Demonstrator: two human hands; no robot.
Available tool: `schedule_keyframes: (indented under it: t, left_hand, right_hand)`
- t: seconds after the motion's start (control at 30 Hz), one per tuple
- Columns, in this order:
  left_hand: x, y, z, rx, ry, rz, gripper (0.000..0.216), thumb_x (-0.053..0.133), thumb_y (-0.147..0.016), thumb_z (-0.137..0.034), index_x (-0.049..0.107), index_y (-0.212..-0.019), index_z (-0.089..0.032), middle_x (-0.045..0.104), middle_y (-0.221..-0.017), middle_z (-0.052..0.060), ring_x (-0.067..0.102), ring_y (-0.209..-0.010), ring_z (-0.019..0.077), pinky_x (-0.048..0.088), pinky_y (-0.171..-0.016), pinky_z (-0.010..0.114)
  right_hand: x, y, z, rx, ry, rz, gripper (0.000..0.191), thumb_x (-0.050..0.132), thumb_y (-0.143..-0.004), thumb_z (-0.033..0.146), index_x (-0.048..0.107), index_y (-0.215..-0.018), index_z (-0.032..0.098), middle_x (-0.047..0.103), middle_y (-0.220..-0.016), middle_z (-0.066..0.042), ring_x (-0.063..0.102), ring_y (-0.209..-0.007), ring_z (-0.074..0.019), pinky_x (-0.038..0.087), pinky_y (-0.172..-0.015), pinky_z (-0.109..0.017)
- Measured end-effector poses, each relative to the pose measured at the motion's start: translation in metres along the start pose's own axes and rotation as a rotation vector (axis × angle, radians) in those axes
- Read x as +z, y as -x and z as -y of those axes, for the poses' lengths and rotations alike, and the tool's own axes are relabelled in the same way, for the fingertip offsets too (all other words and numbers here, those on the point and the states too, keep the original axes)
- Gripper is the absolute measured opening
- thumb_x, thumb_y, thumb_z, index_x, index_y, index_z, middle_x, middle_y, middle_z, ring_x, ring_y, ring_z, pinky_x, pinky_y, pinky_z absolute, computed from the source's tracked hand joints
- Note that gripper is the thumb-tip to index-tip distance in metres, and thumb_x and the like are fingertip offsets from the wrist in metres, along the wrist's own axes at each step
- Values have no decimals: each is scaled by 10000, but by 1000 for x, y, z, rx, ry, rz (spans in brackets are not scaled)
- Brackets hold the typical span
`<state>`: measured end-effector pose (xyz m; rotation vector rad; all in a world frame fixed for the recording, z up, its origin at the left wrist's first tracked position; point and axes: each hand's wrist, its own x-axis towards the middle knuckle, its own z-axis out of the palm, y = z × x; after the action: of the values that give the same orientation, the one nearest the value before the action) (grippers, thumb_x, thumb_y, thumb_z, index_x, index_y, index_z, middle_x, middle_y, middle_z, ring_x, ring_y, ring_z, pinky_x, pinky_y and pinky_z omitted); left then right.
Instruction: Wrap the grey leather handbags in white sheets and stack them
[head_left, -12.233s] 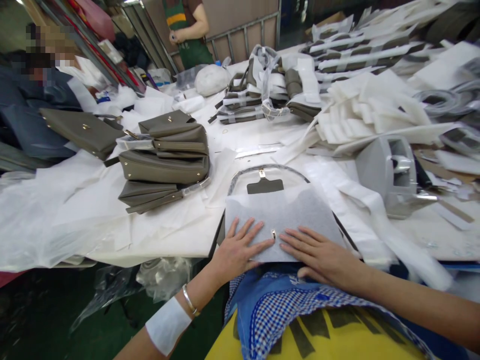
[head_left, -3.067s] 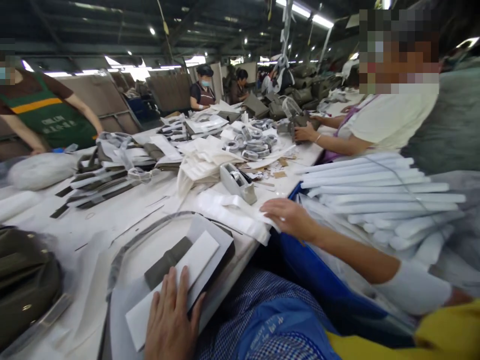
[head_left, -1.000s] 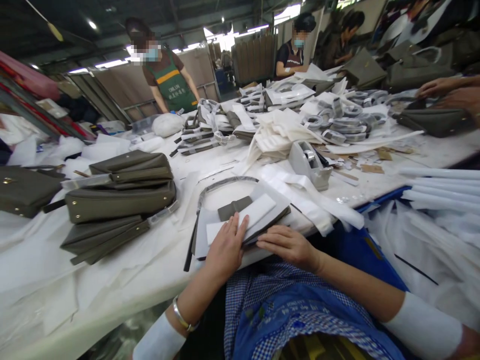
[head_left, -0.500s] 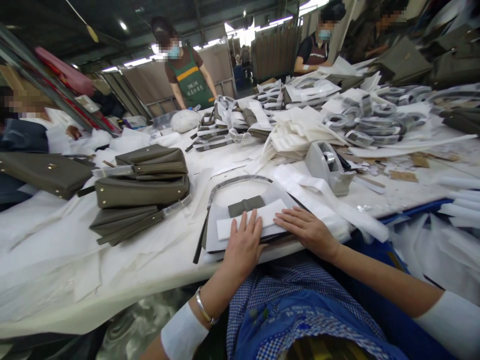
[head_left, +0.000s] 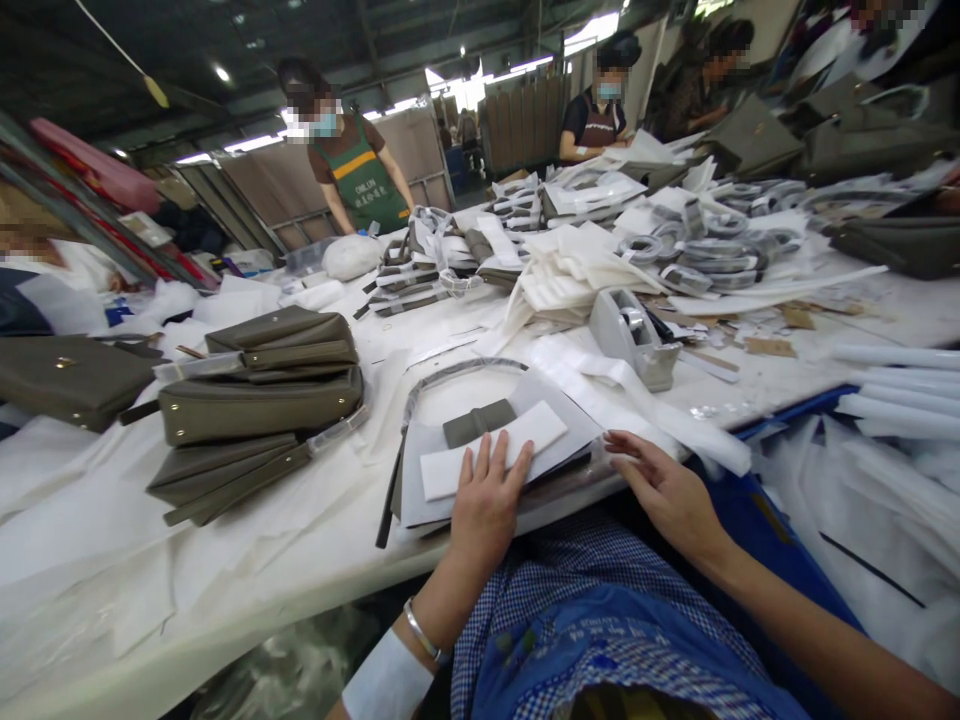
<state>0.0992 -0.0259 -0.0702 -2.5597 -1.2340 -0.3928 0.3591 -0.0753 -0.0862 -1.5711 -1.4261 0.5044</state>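
A flat white foam strip (head_left: 551,428) lies across a sheet of thin white paper (head_left: 417,450) on a dark olive bag panel, most of which the sheet covers. My left hand (head_left: 487,490) rests on the strip with its fingers spread, pressing it flat. Just off the sheet's right corner is my right hand (head_left: 667,495), fingers stretched and thumb apart, with nothing visible in it. An olive strap tab (head_left: 480,422) shows above the strip. Behind it curves a plastic-wrapped handle (head_left: 465,372), lying on the table.
Stacked olive handbags (head_left: 259,405) stand to the left. A grey tape dispenser (head_left: 634,338) sits behind on the right, near white foam sheets (head_left: 562,270) and wrapped handles (head_left: 712,250). Across the table (head_left: 300,540) a person in a green apron (head_left: 364,190) stands.
My right hand has lifted off the foam strip and moved right, beyond the sheet's corner. My left hand stays on the strip. The whole view has shifted slightly.
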Motion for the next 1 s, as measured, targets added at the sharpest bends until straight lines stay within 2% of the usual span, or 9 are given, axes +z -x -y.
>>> schedule_keyframes:
  t: [0.17, 0.27, 0.33, 0.5, 0.63, 0.77, 0.87, 0.93, 1.0]
  left_hand:
    - [3, 0, 1, 15, -5, -36, 620, 528, -943, -165, 355, -1529, -272, 394, -1566, 117, 394, -1417, 361, 407, -1109, 548]
    - [5, 3, 3, 23, -4, -60, 641, 543, -936, -164, 340, -1535, -269, 386, -1570, 113, 392, -1421, 351, 404, -1116, 535]
    - [6, 6, 6, 17, -2, -87, 650, 538, -940, -162, 320, -1542, -271, 367, -1580, 104, 375, -1433, 340, 396, -1126, 528]
    - [9, 12, 13, -6, -7, -186, 654, 523, -946, -144, 300, -1549, -266, 348, -1586, 111, 328, -1457, 340, 392, -1129, 514]
    - [8, 14, 12, -45, -7, -228, 689, 520, -945, -133, 243, -1568, -234, 330, -1590, 141, 278, -1477, 339, 361, -1146, 529]
    - [4, 11, 11, -64, 25, -214, 764, 605, -930, -286, 209, -1575, -185, 316, -1588, 188, 284, -1469, 368, 362, -1139, 548]
    - [3, 10, 14, -61, 0, -241, 781, 580, -942, -259, 145, -1587, -196, 350, -1572, 187, 323, -1454, 357, 395, -1122, 527]
    - [2, 9, 19, -57, -6, -269, 789, 561, -946, -224, 106, -1592, -202, 378, -1558, 183, 346, -1446, 345, 418, -1108, 509]
    - [0, 10, 25, -75, 11, -277, 810, 567, -935, -193, 94, -1592, -203, 381, -1557, 183, 353, -1444, 341, 425, -1106, 502]
  right_hand:
    - [10, -11, 2, 169, -106, 213, 600, 642, -824, 446, 557, -1366, 204, 716, -1181, -98, 682, -1086, -299, 544, -979, -458]
    - [11, -28, 10, 239, -65, 284, 493, 676, -782, 476, 665, -1193, 205, 752, -1020, -89, 697, -989, -329, 540, -936, -501]
    - [12, -34, 21, 280, -128, 331, 410, 708, -765, 475, 695, -1077, 211, 752, -973, -75, 692, -974, -327, 531, -934, -498]
    - [28, -28, 59, 396, -749, 284, 472, 762, -760, 359, 610, -1199, 273, 700, -1188, -37, 645, -1124, -241, 510, -998, -410]
    - [42, -27, 84, 524, -1004, 177, 501, 840, -671, 298, 601, -1108, 245, 706, -1132, -54, 670, -1055, -240, 575, -898, -399]
    - [47, -31, 95, 552, -1025, 140, 464, 841, -677, 280, 581, -1058, 227, 712, -1080, -60, 676, -1055, -248, 583, -913, -408]
    - [45, -33, 94, 486, -987, 181, 462, 801, -735, 302, 565, -1125, 233, 709, -1112, -68, 678, -1070, -243, 586, -930, -415]
    - [36, -36, 86, 404, -892, 273, 473, 742, -804, 350, 541, -1216, 228, 720, -1097, -75, 698, -1036, -242, 600, -905, -431]
    - [21, -44, 68, 240, -659, 393, 419, 649, -883, 402, 559, -1247, 216, 736, -1058, -78, 720, -981, -244, 605, -886, -447]
